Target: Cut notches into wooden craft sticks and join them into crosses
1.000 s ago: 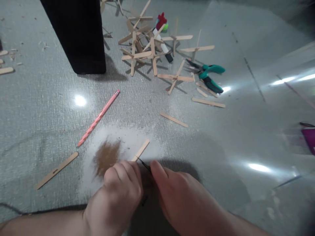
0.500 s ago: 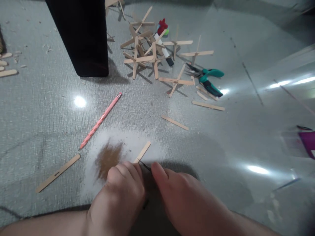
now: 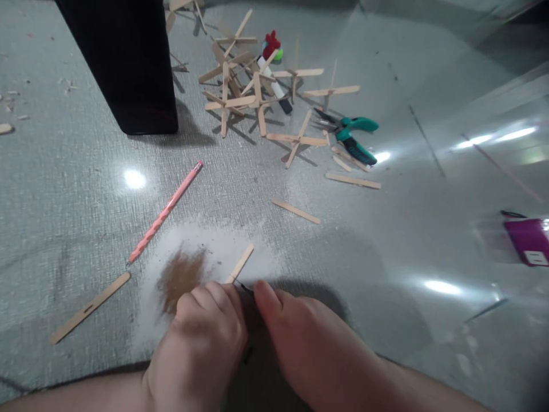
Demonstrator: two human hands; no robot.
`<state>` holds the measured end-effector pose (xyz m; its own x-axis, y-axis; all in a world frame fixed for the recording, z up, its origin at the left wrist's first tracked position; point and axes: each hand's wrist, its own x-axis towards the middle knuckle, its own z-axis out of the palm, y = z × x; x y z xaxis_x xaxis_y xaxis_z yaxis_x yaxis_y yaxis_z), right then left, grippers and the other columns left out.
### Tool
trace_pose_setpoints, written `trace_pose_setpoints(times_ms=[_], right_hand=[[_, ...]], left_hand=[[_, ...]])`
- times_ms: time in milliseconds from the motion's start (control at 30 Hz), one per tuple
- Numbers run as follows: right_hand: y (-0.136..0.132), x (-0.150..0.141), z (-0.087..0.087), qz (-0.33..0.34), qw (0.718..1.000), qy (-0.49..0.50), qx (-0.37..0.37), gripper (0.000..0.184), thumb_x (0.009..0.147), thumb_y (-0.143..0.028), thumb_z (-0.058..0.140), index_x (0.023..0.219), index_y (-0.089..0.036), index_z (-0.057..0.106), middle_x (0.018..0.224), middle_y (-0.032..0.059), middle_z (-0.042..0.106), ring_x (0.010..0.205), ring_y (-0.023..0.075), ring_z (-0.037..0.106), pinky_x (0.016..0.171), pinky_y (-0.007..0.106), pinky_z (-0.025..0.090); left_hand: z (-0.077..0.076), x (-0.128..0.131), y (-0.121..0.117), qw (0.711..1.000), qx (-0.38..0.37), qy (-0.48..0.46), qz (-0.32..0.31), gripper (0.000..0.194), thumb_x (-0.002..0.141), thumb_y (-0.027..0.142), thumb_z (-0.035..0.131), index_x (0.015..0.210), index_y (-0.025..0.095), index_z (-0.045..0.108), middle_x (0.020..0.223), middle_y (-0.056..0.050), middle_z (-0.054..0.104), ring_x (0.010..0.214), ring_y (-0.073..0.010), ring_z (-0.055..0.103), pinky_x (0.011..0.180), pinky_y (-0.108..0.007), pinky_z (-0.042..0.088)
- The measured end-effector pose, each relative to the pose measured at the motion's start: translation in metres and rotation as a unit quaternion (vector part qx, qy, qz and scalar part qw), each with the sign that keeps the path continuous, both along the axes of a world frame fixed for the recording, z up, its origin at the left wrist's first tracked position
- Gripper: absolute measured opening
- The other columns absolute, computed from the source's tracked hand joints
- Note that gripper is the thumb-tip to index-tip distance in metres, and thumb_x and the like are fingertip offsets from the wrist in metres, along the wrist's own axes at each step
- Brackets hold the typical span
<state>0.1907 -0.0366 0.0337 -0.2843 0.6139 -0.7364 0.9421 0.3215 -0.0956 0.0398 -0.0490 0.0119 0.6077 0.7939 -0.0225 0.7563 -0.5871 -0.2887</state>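
Observation:
My left hand (image 3: 206, 332) is closed around a wooden craft stick (image 3: 242, 262), whose upper end sticks out past the fingers. In my right hand (image 3: 300, 337), also closed, is a thin dark tool (image 3: 243, 285); its narrow tip touches the stick just above my left fingers. The rest of that tool is hidden, so its kind is unclear. Left of my hands lies a craft stick with a small slot (image 3: 90, 307). A pink pencil (image 3: 165, 212) lies beyond it, and brown dust (image 3: 182, 280) covers a whitish patch beside my left hand.
A tall black object (image 3: 128, 68) stands at the back left. Crossed craft sticks (image 3: 225, 102) are piled at the back, with a white marker (image 3: 277, 86) among them. Green-handled pliers (image 3: 354, 137) and loose sticks (image 3: 295, 211) lie to the right. A purple item (image 3: 529, 240) sits at the far right.
The whole view has shifted, so the table things and both hands appear slightly further left. The grip on the stick and the tool looks the same.

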Motion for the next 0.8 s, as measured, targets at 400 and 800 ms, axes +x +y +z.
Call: trace_pose_setpoints(times_ms=[400, 800], right_hand=[[-0.005, 0.016, -0.001, 0.017, 0.991, 0.121, 0.053, 0.025, 0.085, -0.002, 0.049, 0.103, -0.018, 0.055, 0.075, 0.0038, 0.072, 0.060, 0.0189, 0.069, 0.051, 0.033, 0.028], [-0.025, 0.018, -0.002, -0.041, 0.969, 0.178, 0.168, 0.017, 0.096, -0.006, 0.043, 0.098, -0.018, 0.054, 0.054, -0.0020, 0.063, 0.043, 0.0160, 0.061, 0.044, 0.028, 0.024]], left_hand=[[0.006, -0.006, 0.004, 1.000, -0.012, 0.006, -0.012, 0.021, 0.073, 0.006, 0.061, 0.066, 0.021, 0.049, 0.055, -0.002, 0.053, 0.044, -0.0195, 0.055, 0.041, -0.026, 0.041], [0.002, -0.004, 0.004, 1.000, -0.021, -0.022, 0.002, 0.025, 0.073, -0.004, 0.049, 0.064, 0.020, 0.050, 0.051, -0.002, 0.056, 0.039, -0.0183, 0.055, 0.037, -0.024, 0.038]])
